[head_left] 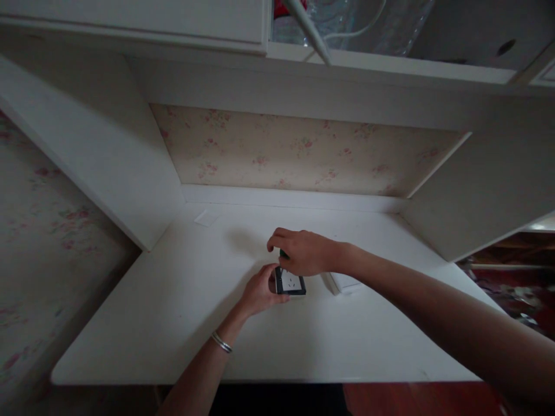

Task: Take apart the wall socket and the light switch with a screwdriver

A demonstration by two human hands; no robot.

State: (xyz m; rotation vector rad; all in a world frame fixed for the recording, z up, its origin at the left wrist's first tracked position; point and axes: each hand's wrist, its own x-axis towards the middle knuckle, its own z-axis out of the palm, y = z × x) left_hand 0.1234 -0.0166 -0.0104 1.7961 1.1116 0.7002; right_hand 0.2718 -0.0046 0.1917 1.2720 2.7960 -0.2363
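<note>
A small dark socket plate [291, 283] lies flat on the white surface [173, 323], about midway between the front and back edges and a little right of centre. It is close to square, so it has no real long axis. Its face with the pale slots points up, and its sides are turned slightly off the line of the front edge.

The left hand [260, 293], with a bracelet [221, 342] at the wrist, comes in from the front edge. Its fingers are narrowed onto the plate's left side, pinning it in place. The right hand [306, 254] reaches across from the right edge and sits directly above the far side of the plate. Its fingers are curled down around a small dark piece [284, 253]. In this dim light it may be a plug or a knob, and I cannot tell whether it touches the plate. Both hands are at the plate: the left grips it and the right is over it.

Just right of the plate, partly under the right wrist, is a white block [346, 282]. A thin white slip [207, 217] lies well apart, near the back left corner.

Above, an open shelf [390, 63] holds clear plastic wrapping [390, 29] and something red [288, 7], with a white cable [310, 29] slanting out of it.
</note>
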